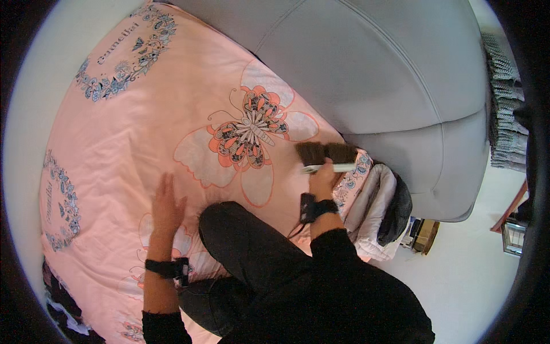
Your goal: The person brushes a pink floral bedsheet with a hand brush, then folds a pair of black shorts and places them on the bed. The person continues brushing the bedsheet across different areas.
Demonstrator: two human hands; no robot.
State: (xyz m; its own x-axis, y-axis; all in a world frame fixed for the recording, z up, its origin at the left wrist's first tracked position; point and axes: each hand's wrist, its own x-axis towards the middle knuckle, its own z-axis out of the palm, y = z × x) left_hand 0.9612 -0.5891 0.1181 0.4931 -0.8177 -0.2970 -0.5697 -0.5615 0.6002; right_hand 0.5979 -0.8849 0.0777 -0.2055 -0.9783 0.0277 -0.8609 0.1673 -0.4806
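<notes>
A pink bed sheet (215, 103) printed with large butterflies and flower wreaths covers the bed in front of me. My right hand (324, 180) grips a bed brush (339, 152) with dark bristles and a pale handle, near the sheet's edge by the headboard. The bristles point away from me, and some blur surrounds the brush's left end. Palm down, my left hand (168, 208) is at the sheet below the butterfly print (249, 129), its fingers spread and nothing held. Whether the palm presses on the cloth cannot be told. Each wrist wears a black strap with a small device.
The grey padded headboard (365, 73) borders the sheet at the upper right. Folded bedding (369, 210) is heaped beside my right forearm. My bent knee (227, 219) rests between my hands. Boxes (425, 236) stand on the pale floor, and a grey ruffled cloth (502, 103) hangs far right.
</notes>
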